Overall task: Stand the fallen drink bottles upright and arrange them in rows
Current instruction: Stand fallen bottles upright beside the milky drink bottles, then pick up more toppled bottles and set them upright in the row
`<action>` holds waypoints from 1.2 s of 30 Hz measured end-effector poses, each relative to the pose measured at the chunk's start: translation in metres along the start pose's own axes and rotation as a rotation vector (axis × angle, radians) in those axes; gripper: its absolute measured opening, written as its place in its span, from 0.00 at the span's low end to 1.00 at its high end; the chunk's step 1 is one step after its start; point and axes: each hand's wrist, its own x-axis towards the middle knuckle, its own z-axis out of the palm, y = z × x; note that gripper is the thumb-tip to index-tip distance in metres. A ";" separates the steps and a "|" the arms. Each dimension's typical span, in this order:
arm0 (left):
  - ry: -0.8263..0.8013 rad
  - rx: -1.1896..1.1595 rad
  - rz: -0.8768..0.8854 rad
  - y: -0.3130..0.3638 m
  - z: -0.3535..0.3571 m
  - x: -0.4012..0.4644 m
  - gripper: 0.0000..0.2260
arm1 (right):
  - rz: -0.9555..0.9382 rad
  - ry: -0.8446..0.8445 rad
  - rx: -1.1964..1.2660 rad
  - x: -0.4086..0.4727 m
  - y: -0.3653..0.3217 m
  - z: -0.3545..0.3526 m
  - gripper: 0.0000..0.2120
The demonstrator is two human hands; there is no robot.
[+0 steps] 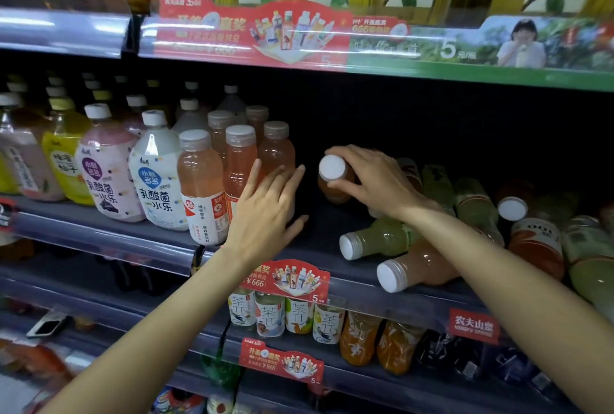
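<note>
On the middle shelf (325, 241), several pink drink bottles (202, 181) stand upright in rows. My left hand (269, 207) lies with straight fingers against the front right bottle of that group. My right hand (368, 181) grips an orange bottle (332, 177) by its neck, the white cap tilted toward me. To the right, a green bottle (378, 237) and a pink bottle (418, 267) lie on their sides with caps pointing left. More fallen bottles (531, 241), orange and green, pile up behind my right forearm.
Large milky drink bottles (156, 171) stand at the left of the same shelf. The shelf above carries a red and green price banner (299, 35). Tea and orange bottles (299, 317) fill the shelf below. A dark gap (319, 214) shows between the upright and fallen bottles.
</note>
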 end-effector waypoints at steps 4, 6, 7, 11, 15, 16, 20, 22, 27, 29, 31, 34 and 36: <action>0.074 -0.482 -0.108 0.015 -0.011 0.006 0.37 | 0.220 0.059 0.304 0.009 -0.017 -0.017 0.22; 0.058 -0.696 -0.203 0.022 -0.012 0.010 0.40 | 0.310 0.074 0.507 0.012 -0.022 -0.019 0.20; 0.046 -0.744 -0.250 0.025 -0.011 0.011 0.42 | 0.352 0.077 0.601 0.013 -0.026 -0.019 0.20; 0.053 -0.713 -0.361 0.030 -0.005 0.010 0.41 | 0.470 0.067 0.792 0.018 -0.040 -0.012 0.20; 0.127 -0.469 -0.411 0.022 -0.008 0.003 0.38 | 0.497 -0.025 0.738 0.000 -0.049 0.001 0.27; 0.139 -0.381 -0.397 0.019 -0.009 0.001 0.38 | 0.505 -0.058 0.697 -0.008 -0.052 0.006 0.28; 0.089 -0.389 -0.361 0.012 -0.016 -0.002 0.38 | 0.477 -0.079 0.603 -0.020 -0.066 0.020 0.23; 0.064 -0.440 -0.359 0.011 -0.019 -0.003 0.36 | 0.466 -0.027 0.601 -0.019 -0.072 0.025 0.20; 0.148 -0.455 -0.323 0.019 -0.023 -0.011 0.29 | 0.418 -0.079 0.559 -0.033 -0.070 0.020 0.23; 0.213 -0.486 -0.248 0.030 -0.028 -0.015 0.24 | 0.372 -0.085 0.461 -0.051 -0.060 0.006 0.24; 0.172 -0.577 -0.145 0.045 -0.031 -0.016 0.20 | 0.343 -0.084 0.314 -0.070 -0.042 -0.011 0.23; -0.092 -0.712 -0.131 0.072 -0.027 -0.007 0.22 | 0.413 -0.174 0.132 -0.091 -0.008 -0.030 0.21; -0.323 -0.723 -0.204 0.087 -0.011 0.005 0.24 | 0.473 -0.235 0.094 -0.100 0.012 -0.039 0.20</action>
